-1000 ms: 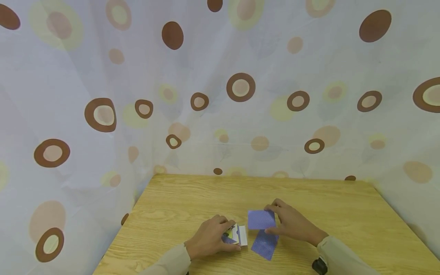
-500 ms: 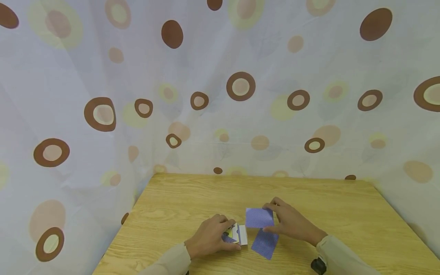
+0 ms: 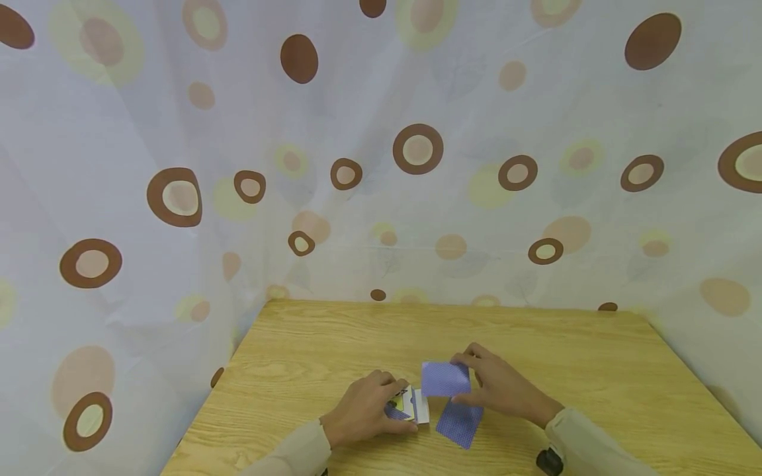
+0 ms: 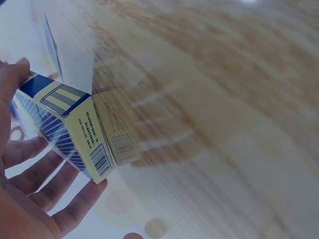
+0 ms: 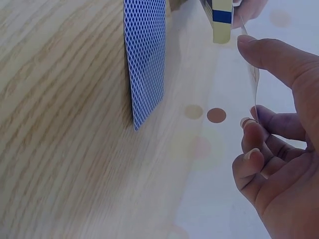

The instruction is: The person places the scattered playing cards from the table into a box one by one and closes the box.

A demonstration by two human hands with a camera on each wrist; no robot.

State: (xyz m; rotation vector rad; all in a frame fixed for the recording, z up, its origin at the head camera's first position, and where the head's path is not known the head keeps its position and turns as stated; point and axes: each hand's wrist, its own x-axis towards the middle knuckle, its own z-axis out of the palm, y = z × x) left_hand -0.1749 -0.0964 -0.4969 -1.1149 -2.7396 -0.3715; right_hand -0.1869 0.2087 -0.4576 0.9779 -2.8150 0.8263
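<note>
My left hand (image 3: 364,410) grips a playing-card box (image 3: 405,404) on the table, thumb on the near side and fingers on the far side. In the left wrist view the box (image 4: 89,132) shows a barcode and blue-patterned faces. Its flap (image 3: 421,406) stands open toward the right. Between thumb and fingers, my right hand (image 3: 503,387) pinches a playing card (image 3: 445,379) with a blue back, raised just right of the box. Edge-on in the right wrist view, that card (image 5: 254,79) looks slightly bowed. Another blue-backed card (image 3: 460,424) lies below it on the table.
The wooden table (image 3: 333,337) stretches away to the back and the right. A hanging cloth (image 3: 381,211) with brown and yellow circles stands behind it and along both sides. A dark object (image 3: 550,461) sits at the right sleeve's cuff.
My right hand has moved a little to the left, bringing the pinched card closer to the box flap. The left hand, the box and the card on the table have stayed in place.
</note>
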